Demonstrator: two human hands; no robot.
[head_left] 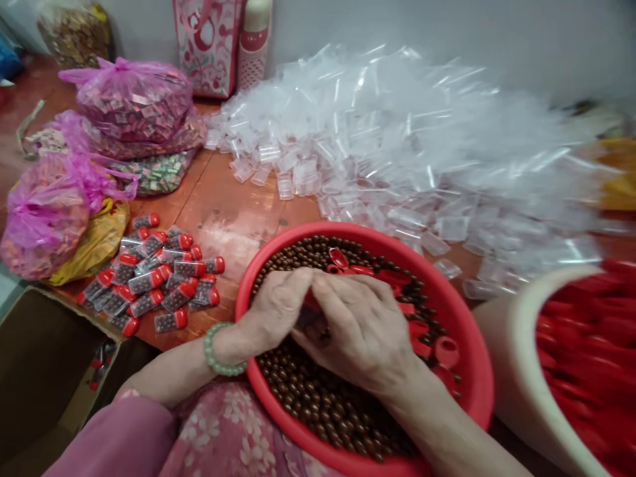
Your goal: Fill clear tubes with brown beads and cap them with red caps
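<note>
A red basin point(462, 331) full of small brown beads point(322, 404) sits in front of me, with several red caps point(437, 351) lying on the beads. Both my hands meet over its middle. My left hand point(278, 308), with a green bead bracelet at the wrist, is closed around a small item with a bit of red showing. My right hand point(362, 331) lies over it with fingers curled onto the same item, which is mostly hidden between the hands.
Several filled clear vials with red caps point(154, 278) lie left of the basin. A big heap of empty clear vials point(397, 146) covers the table behind. Pink bags point(129, 99) at far left, a cardboard box point(44, 371) lower left, a cream bowl of red caps point(591, 358) at right.
</note>
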